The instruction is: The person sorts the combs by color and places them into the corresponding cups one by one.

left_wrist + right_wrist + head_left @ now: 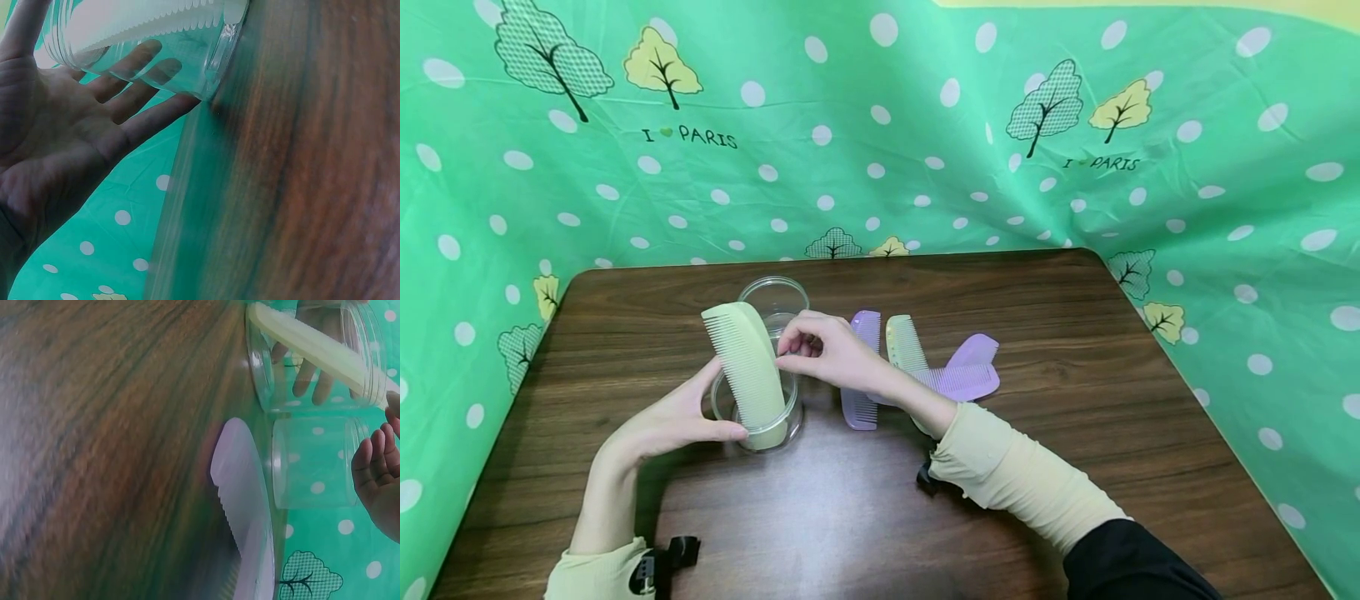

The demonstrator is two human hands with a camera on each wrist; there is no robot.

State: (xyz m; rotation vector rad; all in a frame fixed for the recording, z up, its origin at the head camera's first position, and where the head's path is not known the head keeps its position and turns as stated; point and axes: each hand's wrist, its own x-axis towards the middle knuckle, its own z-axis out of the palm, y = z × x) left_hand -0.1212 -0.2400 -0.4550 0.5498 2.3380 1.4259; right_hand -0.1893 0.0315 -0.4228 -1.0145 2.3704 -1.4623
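A pale yellow-green comb [748,367] stands tilted in a clear jar [797,425], its upper part sticking out above the rim. My left hand [681,412] holds this jar, thumb at the near rim; in the left wrist view the other fingers of the left hand [69,125] spread along the jar's wall [215,62]. With thumb and forefinger, my right hand [838,354] pinches the comb's smooth back edge, its remaining fingers curled in. The right wrist view shows the comb [312,347] slanting through the jar, its lower end at the bottom.
Behind the held jar stands a second clear jar [797,293]. Right of the jars lie a purple comb [867,329], another yellow-green comb [904,337] and overlapping lilac combs [977,379], partly under my right forearm. A green dotted cloth [850,167] hangs behind the brown table [1075,467].
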